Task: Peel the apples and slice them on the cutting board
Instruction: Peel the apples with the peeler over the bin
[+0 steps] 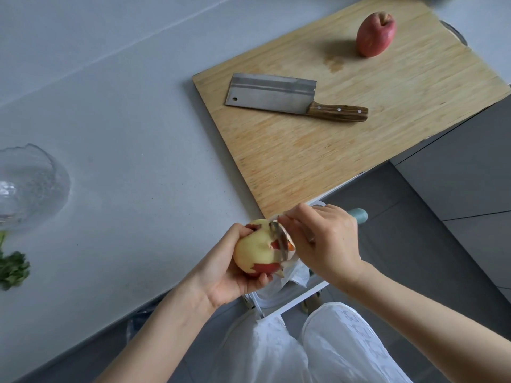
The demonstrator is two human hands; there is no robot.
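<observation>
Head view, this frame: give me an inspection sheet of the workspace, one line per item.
Surface: grey countertop, cutting board overhanging its edge.
Job's things: half-peeled apple held off the board; whole red apple and cleaver on board.
Clutter: glass bowl, green herbs.
Grippers: left hand grips the apple; right hand works the peeler.
Cables: nothing seen.
Surroundings: lined bin below hands, grey floor.
</observation>
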